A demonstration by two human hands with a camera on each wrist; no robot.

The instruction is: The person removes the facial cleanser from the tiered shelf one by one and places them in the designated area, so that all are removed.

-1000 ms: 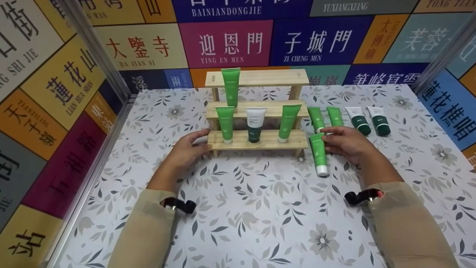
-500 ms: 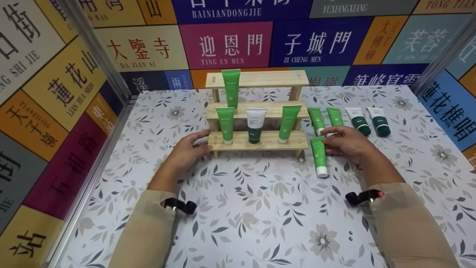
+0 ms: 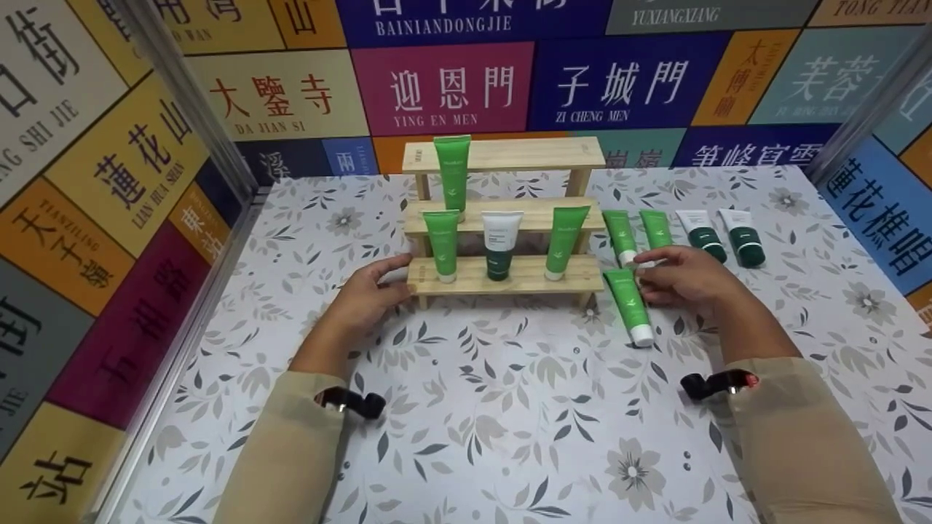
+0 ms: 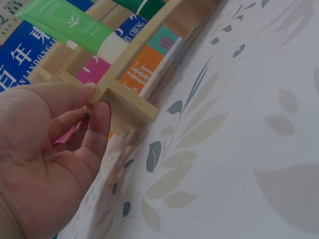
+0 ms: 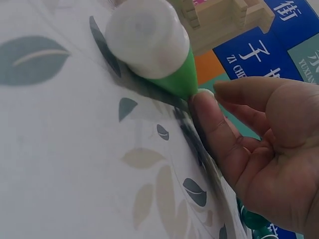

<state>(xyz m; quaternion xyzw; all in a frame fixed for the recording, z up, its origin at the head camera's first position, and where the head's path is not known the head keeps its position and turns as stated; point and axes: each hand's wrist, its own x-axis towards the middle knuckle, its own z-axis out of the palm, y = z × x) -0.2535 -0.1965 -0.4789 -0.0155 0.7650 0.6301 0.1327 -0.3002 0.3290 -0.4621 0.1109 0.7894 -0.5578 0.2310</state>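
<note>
My left hand point(image 3: 371, 295) pinches the left end of the bottom step of a three-tier wooden display rack point(image 3: 502, 284). In the left wrist view, the thumb and fingers of the left hand point(image 4: 55, 139) meet at the step's end. My right hand point(image 3: 688, 280) is beside a green squeeze tube point(image 3: 629, 306) lying flat on the table, right of the rack. One fingertip touches the tube's side in the right wrist view, with the white cap point(image 5: 147, 37) toward the camera; the right hand point(image 5: 269, 144) is not wrapped round it.
On the rack stand green tubes point(image 3: 453, 175) and one white-and-dark-green tube point(image 3: 499, 244). Right of it lie two more green tubes point(image 3: 620, 233) and two white-and-dark-green tubes point(image 3: 743, 236). A floral cloth point(image 3: 495, 407) covers the table; printed panels point(image 3: 451, 84) stand behind.
The loose green tube has turned slightly, its capped end swinging to the right. My right hand has shifted a little rightward. The left hand and the rack stay in place.
</note>
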